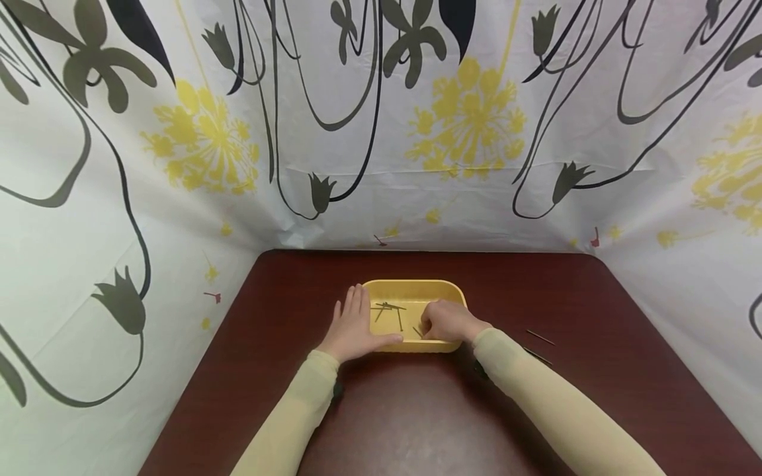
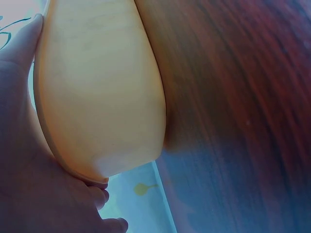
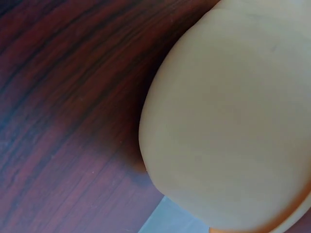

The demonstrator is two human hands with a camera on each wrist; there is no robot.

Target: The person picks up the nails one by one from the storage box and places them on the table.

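Observation:
A shallow yellow plastic tray (image 1: 415,287) stands on the table with several thin dark nails (image 1: 389,306) lying loose inside. My left hand (image 1: 352,328) rests against its left end, fingers straight along that side and thumb stretched along the near rim. In the left wrist view, the thumb (image 2: 30,41) touches the rim beside the tray's outer wall (image 2: 102,92). My right hand (image 1: 448,321) reaches into the tray's right part with its fingers curled down, close to one nail (image 1: 418,332). Its fingertips are hidden; the right wrist view shows only the tray's wall (image 3: 228,116).
Two more nails lie on the dark red-brown table (image 1: 411,416) to the right of the tray: one farther back (image 1: 540,337), the other nail (image 1: 538,356) beside my right sleeve. A white patterned cloth (image 1: 381,145) hangs behind the table and on both sides.

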